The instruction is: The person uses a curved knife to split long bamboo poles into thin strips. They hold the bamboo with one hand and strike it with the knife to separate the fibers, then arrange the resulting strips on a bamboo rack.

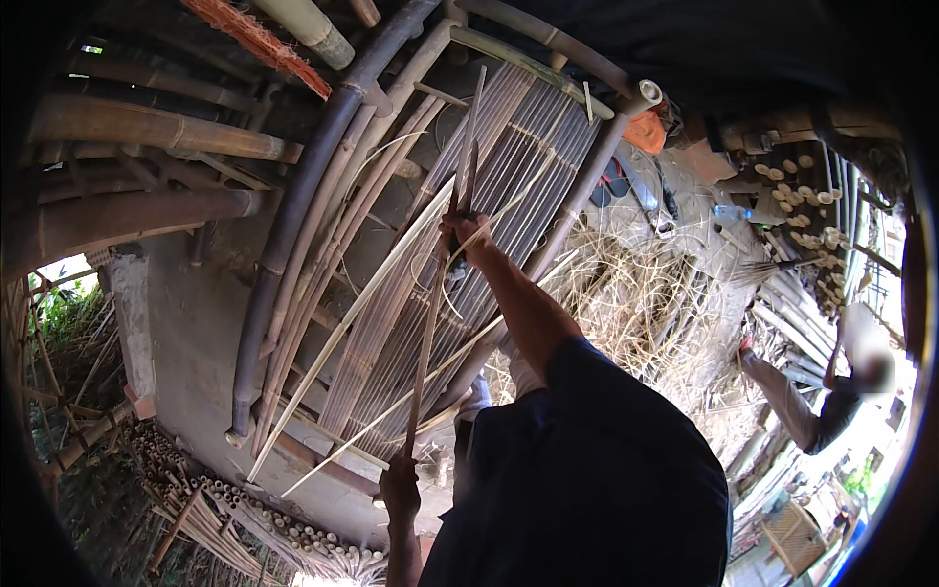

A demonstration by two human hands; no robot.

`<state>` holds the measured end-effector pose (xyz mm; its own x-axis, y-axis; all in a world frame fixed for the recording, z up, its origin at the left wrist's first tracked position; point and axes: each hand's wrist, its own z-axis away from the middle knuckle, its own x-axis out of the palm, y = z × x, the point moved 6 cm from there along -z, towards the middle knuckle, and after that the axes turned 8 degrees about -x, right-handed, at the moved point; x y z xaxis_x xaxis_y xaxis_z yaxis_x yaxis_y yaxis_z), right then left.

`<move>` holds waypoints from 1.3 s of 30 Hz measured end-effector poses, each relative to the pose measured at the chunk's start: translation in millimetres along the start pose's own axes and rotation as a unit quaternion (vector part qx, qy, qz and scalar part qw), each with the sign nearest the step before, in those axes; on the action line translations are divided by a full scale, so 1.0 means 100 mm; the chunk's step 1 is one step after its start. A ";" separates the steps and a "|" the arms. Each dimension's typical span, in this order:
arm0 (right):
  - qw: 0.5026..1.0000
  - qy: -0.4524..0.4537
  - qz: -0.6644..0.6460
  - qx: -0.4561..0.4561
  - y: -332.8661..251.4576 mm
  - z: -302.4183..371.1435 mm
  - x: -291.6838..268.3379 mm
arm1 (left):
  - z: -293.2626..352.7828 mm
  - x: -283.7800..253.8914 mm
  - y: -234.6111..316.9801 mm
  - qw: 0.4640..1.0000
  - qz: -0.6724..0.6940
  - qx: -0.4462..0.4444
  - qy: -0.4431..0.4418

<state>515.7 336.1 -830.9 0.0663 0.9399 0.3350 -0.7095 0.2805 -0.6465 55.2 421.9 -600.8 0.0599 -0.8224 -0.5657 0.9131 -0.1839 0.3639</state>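
Note:
A long brown bamboo strip (426,347) runs between my hands, over a bench-like bamboo frame. My left hand (399,486) is closed round its lower end, near the frame's near edge. Farther up, my right hand (467,235) is closed on the strip, above the slats. A dark narrow piece (471,174) sticks up from the right fist beside the strip; whether it is a blade I cannot tell. Under my hands lies the slatted bamboo surface (533,137), made of thin parallel strips. Pale loose strips (357,323) lie slanting across it.
Thick dark bamboo poles (293,264) edge the frame on the left. Curly shavings (636,303) cover the floor at right. Cut bamboo poles (792,323) are stacked beyond, near another person (831,401). An orange bag (646,129) is by the frame's far corner. More poles (303,538) lie lower left.

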 end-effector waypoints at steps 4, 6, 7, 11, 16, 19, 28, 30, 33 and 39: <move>0.998 0.016 -0.035 -0.058 0.04 -0.53 -0.13 | -0.06 -0.08 0.62 0.985 -0.084 0.106 0.109; 0.998 0.000 -0.059 -0.036 -0.03 -0.68 -0.19 | -0.13 -0.07 0.77 0.982 -0.125 0.082 0.117; 0.997 0.008 -0.067 -0.039 -0.11 -0.70 -0.17 | -0.16 -0.08 0.86 0.986 -0.102 0.075 0.112; 0.999 0.039 0.007 -0.029 -0.36 -0.73 -0.21 | -0.32 -0.09 1.06 0.993 -0.044 0.071 0.088; 0.994 0.067 0.055 -0.063 -0.52 -0.68 -0.11 | -0.53 -0.18 0.89 0.991 -0.092 0.016 0.092; 0.989 0.065 0.094 -0.095 -0.33 -0.91 -0.33 | -0.91 -0.37 0.89 0.976 -0.152 0.071 0.140; 0.965 0.106 0.227 0.074 0.72 0.49 -1.26 | -2.72 -1.06 0.49 0.940 -0.220 0.128 0.229; 0.937 0.098 0.320 0.101 1.15 0.78 -1.70 | -3.05 -1.22 0.41 0.944 -0.190 0.129 0.236; 0.882 -0.017 0.459 0.107 1.45 1.35 -1.92 | -2.96 -1.26 0.67 0.793 -0.273 0.203 0.505; 0.689 -0.090 0.718 -0.038 1.57 1.96 -1.95 | -3.66 -0.64 -0.82 0.945 -0.195 0.016 0.261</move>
<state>253.5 158.5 -863.6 -0.7580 0.2226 -0.6131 0.0859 -0.8977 -0.4321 123.9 686.7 -865.1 -0.0814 -0.3127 -0.9463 0.8945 -0.4417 0.0690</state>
